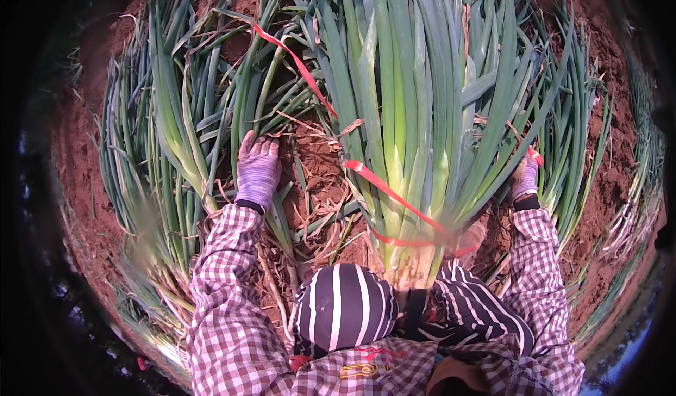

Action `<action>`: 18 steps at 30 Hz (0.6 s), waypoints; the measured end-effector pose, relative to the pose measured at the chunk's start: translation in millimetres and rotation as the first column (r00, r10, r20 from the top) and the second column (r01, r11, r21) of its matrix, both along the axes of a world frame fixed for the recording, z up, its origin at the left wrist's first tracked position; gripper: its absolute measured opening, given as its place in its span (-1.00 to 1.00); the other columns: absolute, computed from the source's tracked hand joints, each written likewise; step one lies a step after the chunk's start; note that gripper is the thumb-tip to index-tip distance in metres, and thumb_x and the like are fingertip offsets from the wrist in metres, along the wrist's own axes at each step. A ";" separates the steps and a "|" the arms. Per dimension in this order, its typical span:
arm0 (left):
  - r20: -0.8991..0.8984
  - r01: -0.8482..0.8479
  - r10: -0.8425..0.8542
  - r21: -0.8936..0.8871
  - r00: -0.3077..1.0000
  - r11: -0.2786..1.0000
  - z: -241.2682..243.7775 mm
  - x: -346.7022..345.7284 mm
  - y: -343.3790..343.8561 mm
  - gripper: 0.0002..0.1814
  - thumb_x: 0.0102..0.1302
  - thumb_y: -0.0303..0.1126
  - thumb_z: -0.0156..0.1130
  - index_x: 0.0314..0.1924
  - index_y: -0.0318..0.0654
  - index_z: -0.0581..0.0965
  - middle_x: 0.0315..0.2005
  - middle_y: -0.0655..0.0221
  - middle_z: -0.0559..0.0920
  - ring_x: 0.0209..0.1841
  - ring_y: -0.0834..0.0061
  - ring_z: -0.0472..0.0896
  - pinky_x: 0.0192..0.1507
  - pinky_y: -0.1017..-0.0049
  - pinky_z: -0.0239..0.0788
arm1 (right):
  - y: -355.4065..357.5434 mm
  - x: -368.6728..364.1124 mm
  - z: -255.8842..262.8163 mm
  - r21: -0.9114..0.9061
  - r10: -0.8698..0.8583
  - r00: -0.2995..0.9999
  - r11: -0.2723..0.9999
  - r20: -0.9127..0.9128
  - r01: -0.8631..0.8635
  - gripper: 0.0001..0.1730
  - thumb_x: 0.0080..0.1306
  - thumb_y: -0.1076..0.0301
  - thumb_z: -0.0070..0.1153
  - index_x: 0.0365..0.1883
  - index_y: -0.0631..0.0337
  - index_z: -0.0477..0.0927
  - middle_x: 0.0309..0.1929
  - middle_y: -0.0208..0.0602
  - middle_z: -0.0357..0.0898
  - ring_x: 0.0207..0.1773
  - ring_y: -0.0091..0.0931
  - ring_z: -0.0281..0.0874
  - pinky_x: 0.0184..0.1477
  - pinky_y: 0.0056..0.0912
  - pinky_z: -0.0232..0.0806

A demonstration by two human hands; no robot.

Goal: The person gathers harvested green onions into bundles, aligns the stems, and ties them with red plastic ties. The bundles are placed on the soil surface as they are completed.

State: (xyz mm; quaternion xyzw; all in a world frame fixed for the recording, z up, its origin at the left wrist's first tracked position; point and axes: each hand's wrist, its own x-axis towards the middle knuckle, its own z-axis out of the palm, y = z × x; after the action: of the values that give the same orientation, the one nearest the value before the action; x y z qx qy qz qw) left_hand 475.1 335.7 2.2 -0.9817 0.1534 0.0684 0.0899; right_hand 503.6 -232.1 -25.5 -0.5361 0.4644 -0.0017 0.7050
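A large bunch of green onions [401, 132] lies in front of me, its pale stem bases between my knees. A red plastic ribbon [396, 195] crosses its lower part. A second stretch of red ribbon [298, 65] runs down to the bunch's left side and passes out of sight under it. My left hand [259, 169], in a purple knit glove, is spread flat against leaves and soil left of the bunch, holding nothing. At the bunch's right edge, leaves partly cover my gloved right hand [524, 178]. A bit of red ribbon [535, 156] shows against it; the finger grip is hidden.
More green onions [174, 116] lie in a heap on the left, and others [567, 132] lie on the right. Dry leaf scraps [317, 206] litter the reddish soil [311, 153]. My striped knees [346, 309] flank the stem bases. Another onion row [634, 206] runs along the far right.
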 end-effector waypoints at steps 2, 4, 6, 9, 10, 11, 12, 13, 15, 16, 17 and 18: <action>0.011 -0.106 0.105 0.158 0.994 0.982 21.3 -2.1 58.7 -0.75 0.16 -0.40 0.05 -0.16 -0.19 0.58 -0.15 0.35 0.65 0.08 0.50 0.53 0.43 0.24 -0.12 | -8.9 -6.8 -6.9 0.052 -0.014 1.000 0.999 0.025 0.013 -0.64 0.31 -0.02 0.09 -0.16 0.06 0.57 -0.37 -0.42 0.60 -0.45 -0.46 0.53 -0.38 -0.39 0.48; -0.050 -0.195 0.223 0.328 0.974 0.925 29.6 1.8 88.8 -0.74 0.20 -0.37 0.05 -0.13 -0.15 0.58 -0.12 0.36 0.65 0.08 0.51 0.52 0.44 0.20 -0.17 | -20.9 -13.7 -20.4 0.064 -0.009 1.000 0.998 0.028 0.008 -0.64 0.32 -0.01 0.08 -0.14 0.08 0.57 -0.33 -0.43 0.61 -0.40 -0.49 0.55 -0.34 -0.43 0.49; -0.082 -0.190 0.240 0.396 0.967 0.898 34.1 15.9 91.7 -0.74 0.24 -0.30 0.04 -0.12 -0.10 0.60 -0.15 0.40 0.66 0.10 0.53 0.51 0.45 0.14 -0.26 | -33.3 -18.5 -40.4 0.169 -0.023 1.000 0.985 0.015 0.020 -0.65 0.33 0.01 0.08 -0.12 0.09 0.57 -0.29 -0.44 0.61 -0.36 -0.51 0.56 -0.33 -0.45 0.48; -0.161 -0.333 0.447 0.461 0.880 0.822 39.4 39.6 46.5 -0.79 0.17 -0.28 0.16 -0.19 -0.03 0.62 -0.28 0.43 0.66 -0.05 0.47 0.56 0.44 0.15 -0.25 | -50.2 -23.4 -69.6 0.150 0.005 0.996 0.988 0.090 -0.018 -0.66 0.35 0.04 0.06 -0.11 0.10 0.56 -0.26 -0.46 0.61 -0.33 -0.56 0.56 -0.34 -0.51 0.46; -0.103 -0.372 0.408 0.258 0.907 0.892 48.4 42.7 28.4 -0.80 0.18 -0.28 0.16 -0.19 -0.02 0.62 -0.31 0.41 0.66 -0.11 0.45 0.58 0.42 0.16 -0.19 | -53.7 -24.5 -76.1 0.175 -0.005 0.996 0.985 0.085 -0.010 -0.67 0.35 0.06 0.06 -0.10 0.10 0.56 -0.27 -0.46 0.61 -0.34 -0.57 0.55 -0.35 -0.52 0.46; 0.036 -0.310 0.309 0.069 0.950 0.948 54.4 43.3 5.6 -0.81 0.19 -0.30 0.17 -0.19 -0.04 0.62 -0.32 0.40 0.67 -0.19 0.40 0.61 0.32 0.18 0.06 | -55.5 -25.5 -80.2 0.202 -0.006 0.995 0.979 0.101 -0.014 -0.67 0.35 0.07 0.06 -0.09 0.11 0.55 -0.28 -0.47 0.61 -0.35 -0.58 0.54 -0.35 -0.53 0.45; 0.088 -0.251 0.266 -0.154 0.960 0.956 62.2 39.9 -16.1 -0.79 0.21 -0.32 0.21 -0.13 -0.08 0.61 -0.30 0.37 0.66 -0.22 0.35 0.61 0.10 0.28 0.35 | -55.3 -26.2 -82.0 0.219 -0.030 0.996 0.976 0.089 0.009 -0.67 0.36 0.09 0.06 -0.08 0.11 0.54 -0.29 -0.48 0.60 -0.36 -0.59 0.54 -0.36 -0.55 0.45; 0.043 -0.261 0.312 -0.450 0.949 0.854 67.5 30.0 -39.5 -0.70 0.25 -0.29 0.24 -0.01 -0.14 0.56 -0.33 0.37 0.65 -0.25 0.44 0.62 -0.13 0.44 0.47 | -54.2 -26.9 -81.0 0.271 -0.011 0.996 0.962 0.085 -0.012 -0.68 0.35 0.11 0.07 -0.06 0.12 0.53 -0.26 -0.46 0.60 -0.33 -0.57 0.54 -0.33 -0.51 0.46; -0.344 -0.441 0.278 -0.737 0.897 0.512 74.2 17.4 -81.6 -0.52 0.27 -0.19 0.28 0.12 -0.26 0.45 -0.28 0.42 0.63 -0.23 0.69 0.55 -0.21 0.57 0.41 | -46.5 -27.4 -73.6 0.302 0.076 0.986 0.946 0.145 -0.118 -0.69 0.36 0.10 0.02 -0.09 0.10 0.53 -0.27 -0.41 0.60 -0.31 -0.49 0.55 -0.30 -0.41 0.47; -0.526 -0.550 0.198 -0.686 0.827 0.476 73.6 22.6 -97.3 -0.56 0.27 -0.19 0.28 0.06 -0.30 0.49 -0.38 0.46 0.60 -0.33 0.67 0.51 -0.22 0.57 0.40 | -40.2 -27.6 -68.5 0.280 0.058 0.990 0.956 0.128 -0.092 -0.69 0.38 0.06 -0.03 -0.13 0.08 0.54 -0.30 -0.37 0.60 -0.32 -0.44 0.55 -0.28 -0.35 0.46; -0.473 -0.428 0.145 -0.573 0.869 0.699 74.8 39.4 -107.8 -0.64 0.32 -0.17 0.22 -0.07 -0.33 0.54 -0.53 0.51 0.54 -0.45 0.68 0.45 -0.31 0.60 0.36 | -34.5 -26.7 -62.6 0.291 0.057 0.988 0.952 0.144 -0.097 -0.70 0.35 0.11 0.03 -0.11 0.11 0.53 -0.27 -0.38 0.60 -0.30 -0.43 0.55 -0.25 -0.34 0.47; -0.597 -0.609 0.222 -0.588 0.771 0.532 82.0 60.7 -110.5 -0.68 0.34 -0.16 0.19 -0.15 -0.31 0.56 -0.58 0.52 0.51 -0.52 0.69 0.43 -0.39 0.62 0.32 | -28.6 -25.9 -56.8 0.288 -0.047 0.996 0.957 0.073 0.024 -0.69 0.32 0.15 0.08 -0.08 0.15 0.53 -0.25 -0.39 0.60 -0.29 -0.43 0.56 -0.22 -0.33 0.48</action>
State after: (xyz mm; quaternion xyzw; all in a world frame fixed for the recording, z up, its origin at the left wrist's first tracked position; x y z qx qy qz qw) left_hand 535.8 225.2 84.1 -0.8877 -0.0630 0.2442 -0.3851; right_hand 477.7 -260.8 -82.4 -0.4194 0.4410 0.0318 0.7928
